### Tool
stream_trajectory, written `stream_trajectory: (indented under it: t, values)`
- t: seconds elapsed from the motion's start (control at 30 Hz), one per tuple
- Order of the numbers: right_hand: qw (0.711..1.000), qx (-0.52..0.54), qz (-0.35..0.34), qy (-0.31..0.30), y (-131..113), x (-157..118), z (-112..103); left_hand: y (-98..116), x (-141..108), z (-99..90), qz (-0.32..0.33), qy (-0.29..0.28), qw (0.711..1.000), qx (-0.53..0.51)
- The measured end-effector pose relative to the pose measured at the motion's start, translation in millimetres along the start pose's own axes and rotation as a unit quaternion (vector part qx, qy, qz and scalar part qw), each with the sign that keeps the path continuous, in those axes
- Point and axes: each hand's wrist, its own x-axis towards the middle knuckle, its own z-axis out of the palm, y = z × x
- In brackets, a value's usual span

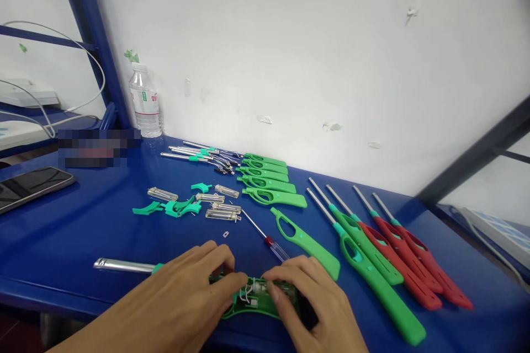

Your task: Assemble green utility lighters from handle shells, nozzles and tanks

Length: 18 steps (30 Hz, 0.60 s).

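An opened green gas lighter [265,311] lies at the table's front edge, with wires and a clear fuel tank inside its half casing. Its metal tube [124,266] points left. My left hand [194,287] is closed on the lighter's trigger end, thumb and fingers pressed together over the inner parts. With thumb and fingers, my right hand [310,300] grips the handle end, partly covering the tank. Just beyond my hands are a screwdriver [265,234] with a clear and red handle and a loose green casing half [308,242].
Clear fuel tanks [223,214], teal triggers [178,207], metal tubes with wires [194,157] and green casing halves [269,185] lie behind. Several assembled lighters [385,292] lie right. A bottle [144,102] stands by the wall; a phone [33,187] lies left.
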Motion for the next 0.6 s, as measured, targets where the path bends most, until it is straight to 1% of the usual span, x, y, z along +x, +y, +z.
stream_trajectory:
  t: [0.17, 0.23, 0.33, 0.4, 0.43, 0.5, 0.6]
  values:
    - [1.000, -0.004, -0.011, 0.002, 0.3, -0.4, 1.1, 3.0, 1.6, -0.4, 0.026, 0.007, 1.000, 0.005]
    - [1.000, -0.007, -0.011, 0.002, 0.1, -0.5, 1.0, 3.9, 4.5, -1.9, 0.036, 0.026, 0.999, 0.000]
    - [1.000, -0.015, -0.011, 0.000, 2.8, 0.5, -1.8, 5.7, 10.6, -2.7, 0.052, 0.083, 0.995, 0.004]
    - [0.999, -0.025, -0.030, -0.012, 6.6, 1.9, -4.8, 8.2, 13.6, -2.0, 0.043, 0.099, 0.994, 0.013]
    - [0.998, -0.030, -0.045, -0.021, 8.6, 2.5, -6.0, 9.8, 14.1, -1.5, 0.033, 0.094, 0.995, 0.017]
    - [0.997, -0.035, -0.062, -0.028, 11.1, 3.0, -6.3, 13.4, 12.7, -1.0, 0.003, 0.067, 0.997, 0.026]
    - [0.999, -0.028, -0.036, 0.000, 9.2, 1.1, -1.8, 16.3, 7.2, -3.8, -0.007, 0.034, 0.999, 0.027]
